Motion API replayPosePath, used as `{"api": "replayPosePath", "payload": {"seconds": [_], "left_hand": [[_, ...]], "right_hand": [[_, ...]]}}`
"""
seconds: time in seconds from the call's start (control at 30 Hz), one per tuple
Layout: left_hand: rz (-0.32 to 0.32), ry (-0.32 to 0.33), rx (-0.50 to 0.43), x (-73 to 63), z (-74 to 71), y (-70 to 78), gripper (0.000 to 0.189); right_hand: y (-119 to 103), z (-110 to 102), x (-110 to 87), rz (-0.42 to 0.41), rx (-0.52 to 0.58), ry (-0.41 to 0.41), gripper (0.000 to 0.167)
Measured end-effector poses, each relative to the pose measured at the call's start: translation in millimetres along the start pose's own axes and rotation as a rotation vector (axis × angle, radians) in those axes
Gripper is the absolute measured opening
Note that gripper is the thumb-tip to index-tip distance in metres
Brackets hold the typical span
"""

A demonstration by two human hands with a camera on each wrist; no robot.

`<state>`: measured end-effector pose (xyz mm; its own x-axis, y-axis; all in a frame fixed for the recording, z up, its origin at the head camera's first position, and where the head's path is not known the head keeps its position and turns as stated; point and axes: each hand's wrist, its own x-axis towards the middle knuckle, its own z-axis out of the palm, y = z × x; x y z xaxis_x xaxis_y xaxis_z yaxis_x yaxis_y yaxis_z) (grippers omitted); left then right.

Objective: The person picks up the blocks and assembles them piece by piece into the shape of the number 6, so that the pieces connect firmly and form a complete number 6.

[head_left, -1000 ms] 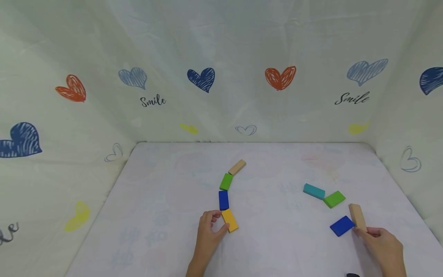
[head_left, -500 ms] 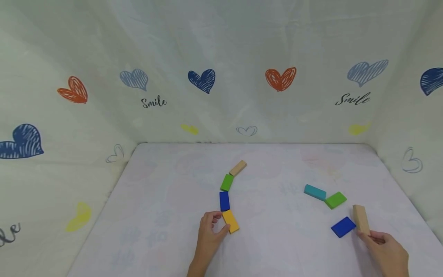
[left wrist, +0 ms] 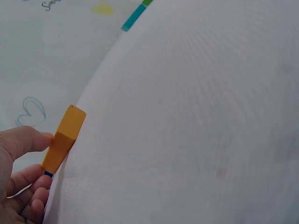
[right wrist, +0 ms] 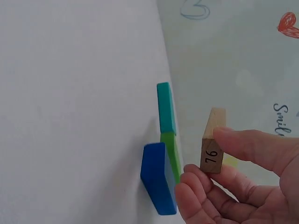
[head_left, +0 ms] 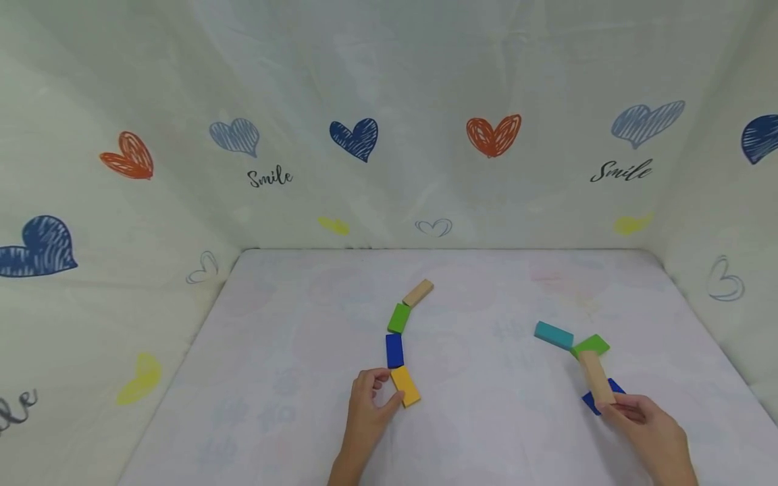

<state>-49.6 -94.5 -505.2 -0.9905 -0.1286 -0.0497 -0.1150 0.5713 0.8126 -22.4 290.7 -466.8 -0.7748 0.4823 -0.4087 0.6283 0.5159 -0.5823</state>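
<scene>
Right hand, at 5 o'clock on the table: thumb and fingers pinch the near end of a plain wooden block. The block is lifted off the surface and slants away from the hand toward 11 o'clock. In the right wrist view, the end face of this block carries printed digits, and the thumb lies on its upper face.

Directly beneath the wooden block lies a dark blue block, flat on the table and partly covered. Beyond it, toward 12 o'clock, a green block lies flat, and a teal block lies just past that, their corners touching or nearly so.

Left hand, at 6 o'clock: thumb and forefinger grasp the near end of a yellow block, which lies flat on the table. In the left wrist view, the thumb tip presses the side of this block.

From the yellow block a curved row runs away toward 12 o'clock: a second blue block, a second green block, then a second wooden block, set end to end.

Behind the table hangs a pale cloth backdrop printed with hearts.
</scene>
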Motion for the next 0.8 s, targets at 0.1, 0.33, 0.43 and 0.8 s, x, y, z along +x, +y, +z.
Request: {"api": "replayPosePath", "payload": {"seconds": [0.1,0.33,0.43,0.8], "left_hand": [[-0.001,-0.002,-0.005,0.5,0.4,-0.4,0.038],[0.031,0.029,0.01,-0.4,1.6,-0.6,0.037],[0.046,0.039,0.018,-1.2,1.5,-1.0,0.037],[-0.024,-0.011,0.0,2.3,0.4,-0.1,0.038]], "right_hand": [[-7,5,-2.0,-0.049,0.02,-0.074,0.078],[-23,25,-11.9,-0.16,0.037,-0.16,0.069],[-30,34,-17.1,-0.193,0.065,-0.181,0.059],[-37,62,-23.2,-0.23,0.187,-0.308,0.041]]}}
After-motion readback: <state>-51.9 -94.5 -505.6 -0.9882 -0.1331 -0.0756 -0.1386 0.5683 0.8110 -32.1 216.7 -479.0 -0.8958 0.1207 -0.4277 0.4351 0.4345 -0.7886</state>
